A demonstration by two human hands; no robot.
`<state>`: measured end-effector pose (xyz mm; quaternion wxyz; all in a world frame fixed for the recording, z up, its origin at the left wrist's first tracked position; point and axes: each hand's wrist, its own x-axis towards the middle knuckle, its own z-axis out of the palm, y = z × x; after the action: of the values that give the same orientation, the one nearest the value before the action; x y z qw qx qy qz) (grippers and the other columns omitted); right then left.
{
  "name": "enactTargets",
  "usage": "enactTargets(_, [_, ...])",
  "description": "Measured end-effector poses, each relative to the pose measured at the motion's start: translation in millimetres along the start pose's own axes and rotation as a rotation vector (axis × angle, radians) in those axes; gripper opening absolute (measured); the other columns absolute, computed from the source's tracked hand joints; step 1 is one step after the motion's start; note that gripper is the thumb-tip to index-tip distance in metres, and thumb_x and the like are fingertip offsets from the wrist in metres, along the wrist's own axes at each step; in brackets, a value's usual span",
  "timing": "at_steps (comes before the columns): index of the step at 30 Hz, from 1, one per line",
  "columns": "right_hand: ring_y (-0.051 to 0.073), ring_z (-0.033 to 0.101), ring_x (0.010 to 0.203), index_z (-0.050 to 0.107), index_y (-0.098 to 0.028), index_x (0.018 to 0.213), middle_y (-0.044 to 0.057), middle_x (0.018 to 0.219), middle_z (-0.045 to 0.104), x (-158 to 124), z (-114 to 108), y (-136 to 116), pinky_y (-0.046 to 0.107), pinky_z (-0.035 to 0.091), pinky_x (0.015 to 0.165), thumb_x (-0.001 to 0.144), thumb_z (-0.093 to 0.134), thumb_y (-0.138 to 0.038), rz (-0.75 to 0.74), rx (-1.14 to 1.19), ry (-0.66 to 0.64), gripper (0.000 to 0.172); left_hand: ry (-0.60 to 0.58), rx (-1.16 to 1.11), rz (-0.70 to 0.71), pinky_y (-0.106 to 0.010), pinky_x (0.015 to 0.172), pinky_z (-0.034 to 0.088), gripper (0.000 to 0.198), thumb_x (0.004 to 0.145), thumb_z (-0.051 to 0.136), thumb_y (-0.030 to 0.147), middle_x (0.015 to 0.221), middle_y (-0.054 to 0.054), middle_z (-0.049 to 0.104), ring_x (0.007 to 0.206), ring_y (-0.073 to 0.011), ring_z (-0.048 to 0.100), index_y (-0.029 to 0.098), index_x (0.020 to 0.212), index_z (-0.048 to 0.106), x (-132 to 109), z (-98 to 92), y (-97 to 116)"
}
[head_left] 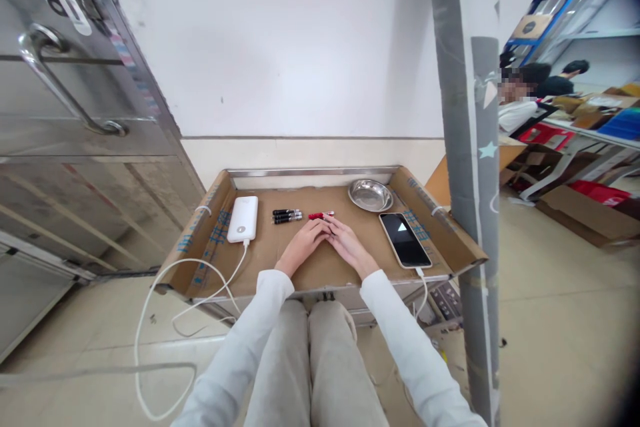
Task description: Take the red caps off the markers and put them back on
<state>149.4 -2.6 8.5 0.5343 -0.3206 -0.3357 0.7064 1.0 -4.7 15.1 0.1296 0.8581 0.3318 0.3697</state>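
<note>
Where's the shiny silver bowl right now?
In the head view, the silver bowl is at the back right of the cardboard-lined table, just behind the phone and beyond the right hand.

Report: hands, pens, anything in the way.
Left hand, right hand: fingertips together. Red pen or pens just beyond, count unclear. Black pens to the left. Hands partly block view.

The bare left hand (pixel 306 242) and the bare right hand (pixel 350 247) meet at the fingers over the middle of the brown cardboard-covered table (pixel 273 197) — wrists apart, fingers slightly bent. Both forearms (pixel 240 343), in long white sleeves (pixel 415 347), angle inward across the front edge.
</note>
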Motion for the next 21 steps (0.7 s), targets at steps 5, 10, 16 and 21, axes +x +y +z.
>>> enactTargets(5, [0.015, 0.058, 0.106, 0.064, -0.021, 0.105, 0.006, 0.109, 0.067, -2, 7, 0, 0.029, 0.045, 0.093, 0.071, 0.066, -0.022, -0.031, 0.023, 0.007, 0.034, -0.011, 0.069, 0.009, -0.036, 0.093, 0.046, 0.016, 0.093, 0.04, 0.023, 0.103, -0.004, 0.058, 0.1, -0.0161, 0.055, 0.021, 0.1, 0.054, -1, 2.7, -3])
enactTargets(10, [0.017, 0.055, 0.113, 0.062, -0.024, 0.106, 0.006, 0.117, 0.064, -2, 11, 0, 0.029, 0.044, 0.093, 0.071, 0.065, -0.022, -0.047, 0.027, 0.015, 0.035, -0.01, 0.104, 0.014, -0.037, 0.096, 0.045, 0.017, 0.093, 0.04, 0.026, 0.107, -0.006, 0.058, 0.104, -0.0176, 0.055, 0.021, 0.102, 0.054, -3, 2.0, -2])
enactTargets(16, [0.02, 0.052, 0.119, 0.059, -0.024, 0.112, 0.01, 0.126, 0.058, -3, 18, -4, 0.035, 0.042, 0.098, 0.074, 0.066, -0.032, -0.114, -0.038, 0.008, 0.04, 0.032, 0.127, -0.052, -0.038, 0.094, 0.044, 0.018, 0.094, 0.039, 0.026, 0.102, -0.006, 0.058, 0.1, -0.0189, 0.055, 0.021, 0.102, 0.054, -5, -0.6, 1])
enactTargets(21, [0.019, 0.048, 0.122, 0.05, -0.024, 0.125, 0.009, 0.135, 0.05, 0, 12, -9, 0.038, 0.034, 0.107, 0.082, 0.058, -0.042, -0.368, -0.313, 0.02, 0.048, 0.103, 0.071, -0.183, -0.036, 0.09, 0.046, 0.015, 0.092, 0.042, 0.023, 0.1, -0.006, 0.057, 0.094, -0.0177, 0.056, 0.019, 0.1, 0.054, -6, 1.7, -7])
